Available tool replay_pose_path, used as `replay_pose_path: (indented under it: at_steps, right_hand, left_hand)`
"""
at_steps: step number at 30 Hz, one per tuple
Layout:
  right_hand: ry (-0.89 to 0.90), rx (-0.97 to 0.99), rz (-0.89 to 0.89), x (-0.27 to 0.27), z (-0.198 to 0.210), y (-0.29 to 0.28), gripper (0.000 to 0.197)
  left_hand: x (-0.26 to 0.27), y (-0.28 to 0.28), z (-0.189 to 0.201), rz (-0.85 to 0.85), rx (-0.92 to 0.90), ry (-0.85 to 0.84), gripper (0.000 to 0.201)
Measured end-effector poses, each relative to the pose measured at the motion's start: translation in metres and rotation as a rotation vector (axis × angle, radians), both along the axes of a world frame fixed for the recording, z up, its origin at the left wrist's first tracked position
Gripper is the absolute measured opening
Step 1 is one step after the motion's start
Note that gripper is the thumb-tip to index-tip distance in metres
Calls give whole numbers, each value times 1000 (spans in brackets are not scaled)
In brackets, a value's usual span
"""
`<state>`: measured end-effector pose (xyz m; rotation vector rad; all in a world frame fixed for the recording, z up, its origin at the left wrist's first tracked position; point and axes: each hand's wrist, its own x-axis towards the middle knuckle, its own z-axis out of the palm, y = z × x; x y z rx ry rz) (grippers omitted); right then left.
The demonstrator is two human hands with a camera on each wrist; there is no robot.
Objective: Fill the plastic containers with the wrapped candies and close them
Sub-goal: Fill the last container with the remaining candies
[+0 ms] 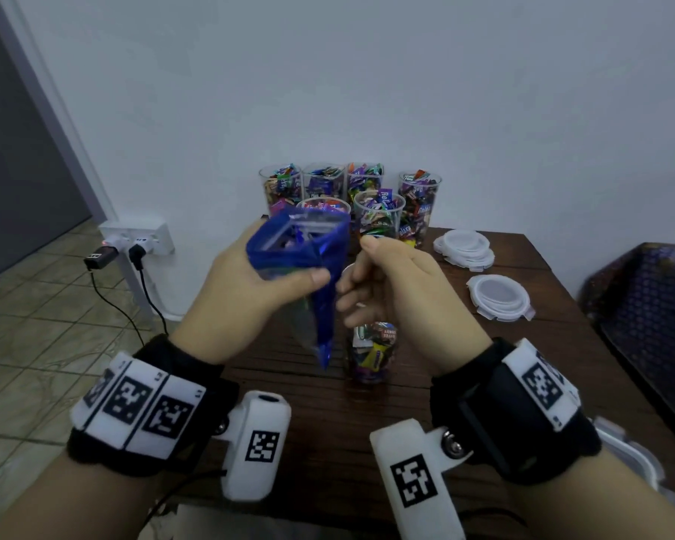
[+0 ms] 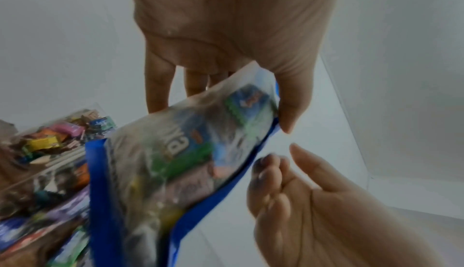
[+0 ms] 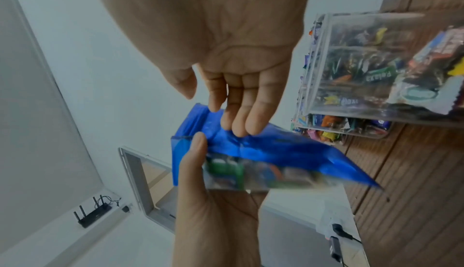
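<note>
My left hand (image 1: 308,276) grips a blue candy bag (image 1: 301,243) near its open top, thumb on the near face and fingers behind. The bag hangs tilted, its lower corner above the table. Through its clear panel in the left wrist view the bag (image 2: 180,162) shows wrapped candies. My right hand (image 1: 367,274) hovers just right of the bag with loosely curled fingers and holds nothing. In the right wrist view its fingertips (image 3: 238,128) touch the bag's blue side (image 3: 263,152). Below the hands stands a clear plastic container (image 1: 373,354), partly filled with candies, without a lid.
Several clear containers (image 1: 347,185) full of candies stand along the wall at the back of the dark wooden table (image 1: 367,415). White lids lie at the right, a stack (image 1: 464,247) and a nearer one (image 1: 499,296). A wall socket with plugs (image 1: 137,239) is at the left.
</note>
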<state>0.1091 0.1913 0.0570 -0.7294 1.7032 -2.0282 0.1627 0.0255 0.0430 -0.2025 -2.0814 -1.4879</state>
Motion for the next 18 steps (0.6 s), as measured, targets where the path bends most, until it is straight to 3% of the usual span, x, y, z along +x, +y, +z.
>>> replay_pose_path:
  at_steps: [4, 8, 12, 18]
  right_hand:
    - [-99, 85, 39, 1, -5, -5, 43]
    - [-186, 123, 63, -4, -3, -12, 55]
    - [-297, -87, 67, -15, 0, -6, 70]
    - [-346, -364, -89, -41, 6, 12, 54]
  left_hand:
    - [-11, 4, 22, 70, 41, 96, 47]
    - [-25, 22, 37, 40, 76, 190, 47]
    - [-40, 41, 39, -24, 20, 249, 50]
    - [-57, 47, 23, -51, -208, 119, 62]
